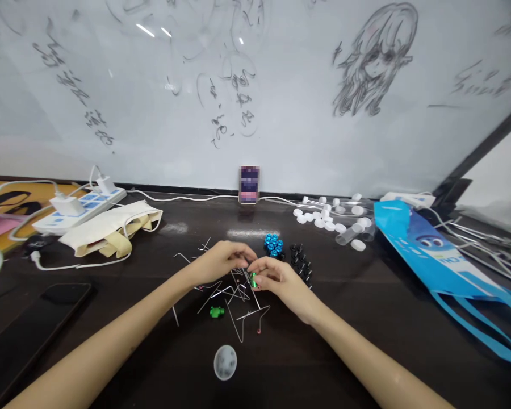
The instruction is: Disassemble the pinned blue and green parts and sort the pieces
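Between the thumb and fingers of my right hand [281, 281] is a small shiny green metal part [253, 279]. My left hand [223, 258] is right beside it, its fingers curled together and almost meeting the right fingertips; whatever they pinch is hidden. Thin bent metal wires [238, 321] lie scattered below and around both hands. A second green metal part [216, 312] rests on the dark table in front of the left hand. Just beyond the right hand sit a cluster of blue round metal parts [273, 244] and a group of small black parts [300, 261].
Nearest me stands a small translucent round container [225, 362]. White caps [319, 218] and clear tubes [349, 233] lie at the back right, beside a blue bag [426, 250]. On the left are a power strip [80, 210], a cream pouch [111, 227] and a dark phone-like slab [34, 341].
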`<state>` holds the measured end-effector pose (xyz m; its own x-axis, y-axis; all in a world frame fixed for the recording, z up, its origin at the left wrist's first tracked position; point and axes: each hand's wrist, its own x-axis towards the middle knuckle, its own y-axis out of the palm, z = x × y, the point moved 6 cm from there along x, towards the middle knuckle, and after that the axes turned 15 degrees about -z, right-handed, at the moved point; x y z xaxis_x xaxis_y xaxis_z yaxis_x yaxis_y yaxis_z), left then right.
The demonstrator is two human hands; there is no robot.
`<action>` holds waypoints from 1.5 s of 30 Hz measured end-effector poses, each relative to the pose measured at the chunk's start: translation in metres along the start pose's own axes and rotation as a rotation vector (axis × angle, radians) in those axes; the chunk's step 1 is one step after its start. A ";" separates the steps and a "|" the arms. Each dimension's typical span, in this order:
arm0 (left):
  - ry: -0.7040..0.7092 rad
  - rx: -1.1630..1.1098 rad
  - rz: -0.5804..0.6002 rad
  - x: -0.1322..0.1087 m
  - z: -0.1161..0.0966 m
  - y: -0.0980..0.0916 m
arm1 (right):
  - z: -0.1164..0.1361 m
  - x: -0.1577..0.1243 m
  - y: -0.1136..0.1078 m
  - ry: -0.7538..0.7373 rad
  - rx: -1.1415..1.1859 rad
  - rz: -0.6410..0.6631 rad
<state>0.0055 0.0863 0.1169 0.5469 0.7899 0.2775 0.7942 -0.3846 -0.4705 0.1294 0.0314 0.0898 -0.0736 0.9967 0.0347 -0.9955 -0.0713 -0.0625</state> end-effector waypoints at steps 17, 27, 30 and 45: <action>-0.283 -0.257 -0.240 -0.027 0.011 -0.012 | 0.015 0.002 -0.010 -0.071 -0.190 -0.024; -0.364 0.284 -0.165 -0.052 0.045 -0.101 | 0.016 0.018 -0.059 -0.415 -1.250 -0.310; -0.425 0.252 -0.129 -0.060 0.062 -0.107 | 0.018 0.014 -0.055 -0.403 -1.369 -0.338; -0.458 0.212 -0.115 -0.062 0.089 -0.113 | 0.013 -0.038 0.097 -0.856 -1.248 0.160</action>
<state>-0.1416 0.1228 0.0784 0.2492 0.9678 -0.0357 0.7452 -0.2152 -0.6312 0.0344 -0.0143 0.0956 -0.6204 0.6290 0.4685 -0.3201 0.3422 -0.8834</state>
